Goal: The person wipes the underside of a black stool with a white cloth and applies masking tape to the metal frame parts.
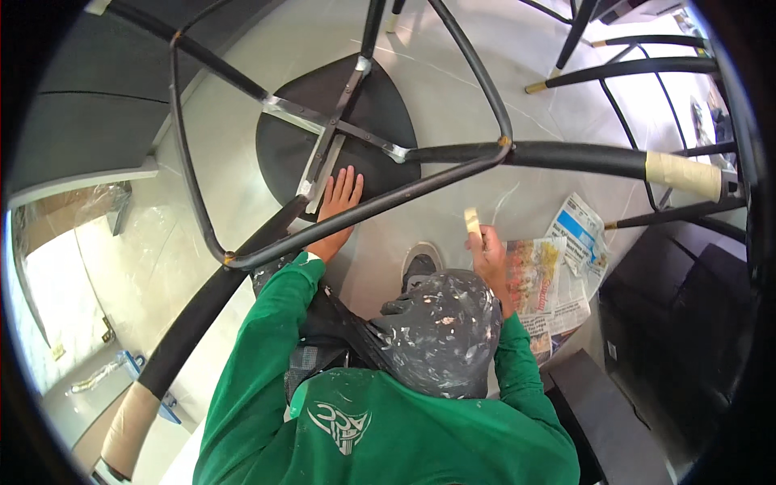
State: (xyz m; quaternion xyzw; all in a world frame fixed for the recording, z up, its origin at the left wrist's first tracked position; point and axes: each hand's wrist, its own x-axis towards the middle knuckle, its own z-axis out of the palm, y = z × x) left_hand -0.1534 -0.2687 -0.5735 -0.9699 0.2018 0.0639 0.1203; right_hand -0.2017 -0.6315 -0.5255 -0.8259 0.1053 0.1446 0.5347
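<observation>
An upside-down stool stands in front of me, its black seat (380, 105) against the floor. A metal cross bracket (330, 121) joins the dark legs to the seat's underside. A black bent ring (388, 192) links the legs, and beige masking tape wraps the leg ends (683, 174). My left hand (339, 206) reaches inside the ring and lies flat on the seat, fingers stretched out, beside one bracket arm. In my right hand (487, 259), to the right and outside the ring, is a piece of beige masking tape (472, 220); whether it is a roll or a strip is unclear.
Spread newspaper (546, 279) lies on the pale tiled floor at my right, near a black box-like block (675, 315). More upturned stool legs (622, 73) with taped ends crowd the upper right. A dark grey panel (97, 105) fills the upper left.
</observation>
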